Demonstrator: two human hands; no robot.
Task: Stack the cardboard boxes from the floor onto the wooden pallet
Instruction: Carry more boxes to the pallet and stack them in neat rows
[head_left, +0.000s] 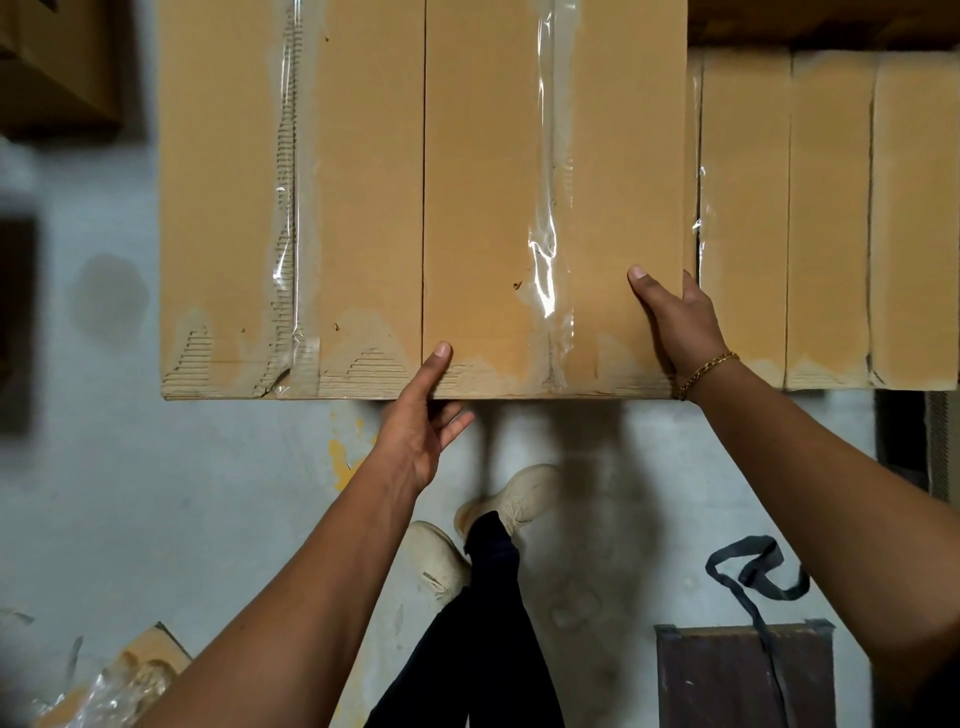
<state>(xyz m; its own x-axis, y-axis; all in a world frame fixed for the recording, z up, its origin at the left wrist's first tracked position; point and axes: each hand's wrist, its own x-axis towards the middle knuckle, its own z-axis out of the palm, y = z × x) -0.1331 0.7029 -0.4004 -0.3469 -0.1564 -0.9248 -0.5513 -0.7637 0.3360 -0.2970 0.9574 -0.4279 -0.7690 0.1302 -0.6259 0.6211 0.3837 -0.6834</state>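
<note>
A large brown cardboard box with two clear tape strips along its top (363, 182) fills the upper middle of the view, raised well above the grey concrete floor (156, 493). The left hand (421, 421) grips the box's near edge, thumb pressed on top and fingers tucked under it. The right hand (675, 322) holds the near right corner, thumb on top and fingers wrapped down the right side.

Just to the right of that side, almost touching it, is a row of similar brown cardboard boxes (831, 208) at about the same height. These look already stacked. The wooden pallet itself is hidden beneath them, and I cannot tell whether the held box rests on anything.

The task seems partly done: several boxes are in place, and this one is being set beside them. It has yet to be pushed flush and let go. Another brown box (57, 67) shows at the far left and may remain to be moved.

A dark fabric strap (748, 571) lies on the floor near the right edge.
</note>
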